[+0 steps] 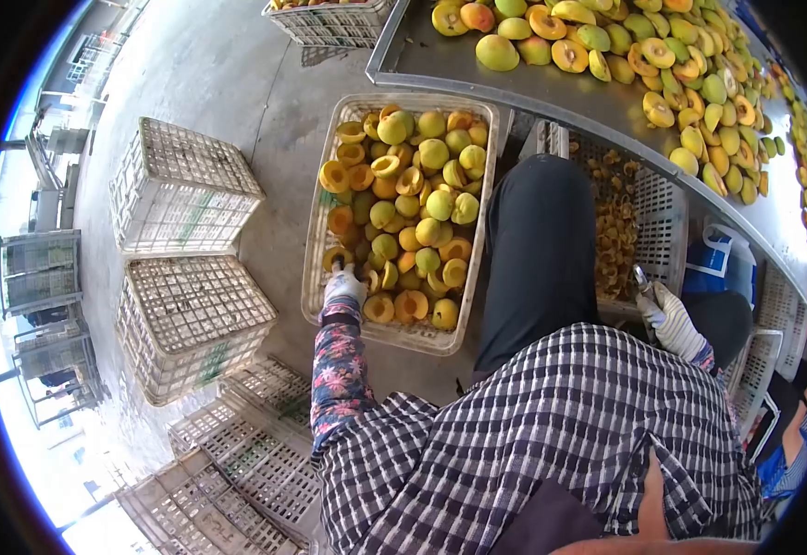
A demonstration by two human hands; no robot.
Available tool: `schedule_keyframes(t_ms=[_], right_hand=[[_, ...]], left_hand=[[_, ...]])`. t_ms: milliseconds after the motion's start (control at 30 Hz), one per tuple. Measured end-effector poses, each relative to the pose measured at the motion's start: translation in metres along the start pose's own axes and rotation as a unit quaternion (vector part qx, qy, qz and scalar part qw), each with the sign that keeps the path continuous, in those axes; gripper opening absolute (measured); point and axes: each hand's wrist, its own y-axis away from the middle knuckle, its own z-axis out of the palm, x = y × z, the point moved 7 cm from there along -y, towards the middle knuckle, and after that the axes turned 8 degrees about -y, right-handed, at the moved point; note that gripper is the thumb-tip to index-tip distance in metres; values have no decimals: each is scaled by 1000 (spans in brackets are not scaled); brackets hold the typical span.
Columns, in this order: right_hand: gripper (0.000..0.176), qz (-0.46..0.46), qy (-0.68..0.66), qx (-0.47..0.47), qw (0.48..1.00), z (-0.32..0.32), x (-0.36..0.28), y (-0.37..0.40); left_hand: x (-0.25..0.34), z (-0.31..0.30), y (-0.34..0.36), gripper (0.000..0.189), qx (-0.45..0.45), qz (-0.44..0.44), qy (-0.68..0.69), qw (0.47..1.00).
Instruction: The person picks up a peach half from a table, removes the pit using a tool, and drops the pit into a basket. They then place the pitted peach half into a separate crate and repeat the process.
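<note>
My left hand point(344, 285), in a white glove, reaches over the left edge of a crate point(308, 268) filled with whole-looking and halved yellow peaches point(419, 231). Its fingers are spread and touch a peach half point(337, 256) there; I see no firm grip. At my right knee, my right hand point(670, 321), also gloved, is closed around a small metal tool point(641, 277) whose tip points up. The glove hides most of this tool. Beside it, between my legs, is a crate point(663, 208) holding brown-orange pits or scraps point(614, 236).
A metal table point(552, 97) heaped with peaches point(700, 102) runs along the front and right. Stacked plastic crates point(195, 301) stand on the floor at left, more crates point(246, 449) behind them. A blue and white bag point(723, 259) sits under the table. Another person's arm point(792, 444) shows at far right.
</note>
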Motion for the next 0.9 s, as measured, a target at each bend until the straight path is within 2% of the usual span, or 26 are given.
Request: schedule_keyframes(t_ms=[33,133,200,267,333,400,433,467,500,600,633,733,800,867,900], right_hand=[[15,-15,18,-8,1000,1,-1,-3],[17,-48,78,-23,996,-2,4,-2],[18,-49,93,-20,994,-4,5,-4],[19,-51,107,-16,993,-6,5,-5],[23,-12,117,-21,993,-4,-2,-2],[26,7,120,-22,992,-4,-1,0],[26,2,119,-22,993,-3,0,-1],[26,-4,116,-23,993,-3,-1,-2],[26,-3,125,-21,992,-2,-2,-3],[27,0,148,-15,989,-1,-5,0],[27,-2,154,-17,988,-1,-7,-1],[20,-23,146,-6,989,-3,-6,0],[16,-36,135,-3,990,-3,-3,1],[16,-41,126,-8,991,-6,0,0],[16,-37,123,-5,992,-6,-2,0]], left_hand=[[3,-1,0,48,41,5,1,999],[10,5,-29,45,-7,26,22,999],[4,23,-59,45,-66,-21,-17,997],[6,30,-86,43,-63,57,-59,995],[35,-45,-51,36,-57,103,-112,987],[34,-126,-31,33,85,-42,2,996],[19,-137,-52,36,141,-61,90,984],[26,-166,-45,46,209,-43,106,971],[27,-177,-47,58,311,-39,167,935],[54,-166,-85,62,338,-99,-26,935],[61,-152,-98,56,285,-85,63,953],[105,-134,-103,55,265,148,60,951],[116,-108,-92,55,263,179,10,948],[113,-117,-47,51,230,142,14,963],[105,-107,-41,52,207,82,32,974]])
